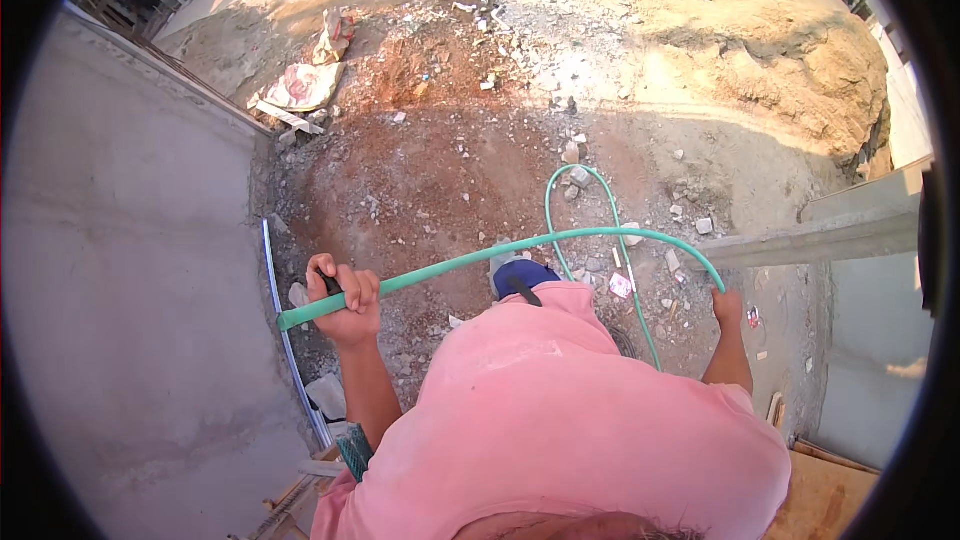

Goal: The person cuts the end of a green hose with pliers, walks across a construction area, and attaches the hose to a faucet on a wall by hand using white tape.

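Observation:
A light green hose (470, 258) arches across in front of my pink shirt, from one hand to the other. My left hand (350, 302) is closed round it close to its end, which sticks out to the left near the grey wall. A small black piece (330, 283) shows between the fingers of that hand; its kind is unclear. Out to the right, my right hand (728, 308) grips the hose where it bends downward. Another stretch of green hose (549, 200) makes a loop over the ground beyond me and runs back toward my body.
A plastered grey wall (140, 210) rises on the left, with a thin pale pipe (283, 340) along its foot. Rubble and stones (580, 177) litter the dirt. Farther off are a torn sack (305, 87) and a sand heap (790, 60). A low concrete ledge (800, 243) stands at right.

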The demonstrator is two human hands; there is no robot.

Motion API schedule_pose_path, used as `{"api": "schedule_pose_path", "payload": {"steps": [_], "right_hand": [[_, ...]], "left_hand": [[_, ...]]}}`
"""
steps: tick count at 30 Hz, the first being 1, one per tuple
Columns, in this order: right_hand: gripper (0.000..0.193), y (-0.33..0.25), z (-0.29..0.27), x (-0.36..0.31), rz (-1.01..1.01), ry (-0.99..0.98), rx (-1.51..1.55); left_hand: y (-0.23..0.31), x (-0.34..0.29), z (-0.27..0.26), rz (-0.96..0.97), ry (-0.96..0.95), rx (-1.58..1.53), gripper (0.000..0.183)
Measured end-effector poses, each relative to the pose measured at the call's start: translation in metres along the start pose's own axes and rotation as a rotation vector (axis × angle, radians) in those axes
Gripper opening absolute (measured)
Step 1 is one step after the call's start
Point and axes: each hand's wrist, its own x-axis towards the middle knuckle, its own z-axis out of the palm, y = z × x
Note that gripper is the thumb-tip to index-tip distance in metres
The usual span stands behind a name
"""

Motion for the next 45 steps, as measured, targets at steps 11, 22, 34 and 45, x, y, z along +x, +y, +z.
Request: {"api": "schedule_pose_path", "payload": {"steps": [11, 22, 34, 45], "right_hand": [[0.039, -0.819, -0.429, 0.023, -1.385, 0.327, 0.746], [0.047, -0.904, -0.187, 0.481, -0.947, 0.222, 0.085], [0.03, -0.627, -0.134, 0.59, 0.381, 0.352, 1.181], [0.044, -0.745, -0.186, 0.83, 0.249, 0.598, 0.933]], "left_hand": [[0.049, 0.39, 0.035, 0.5, -0.128, 0.39, 0.03], [-0.061, 0.635, -0.101, 0.367, -0.034, 0.236, 0.029], [-0.205, 0.904, -0.123, 0.008, 0.04, -0.269, 0.034], [-0.356, 1.143, -0.081, -0.204, -0.097, -0.127, 0.03]]}}
